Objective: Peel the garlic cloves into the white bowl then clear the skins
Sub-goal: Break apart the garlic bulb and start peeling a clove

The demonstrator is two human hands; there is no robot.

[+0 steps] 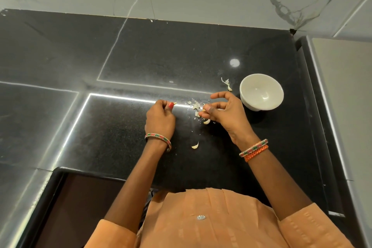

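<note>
Now, right hand point(225, 115) pinching clove point(204, 110), tip leftward

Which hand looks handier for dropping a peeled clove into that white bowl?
The right hand: it pinches a garlic piece close beside the white bowl. The left hand is farther off, across the skins.

No text, label, brand, number or sign can be read anywhere in the view.
</note>
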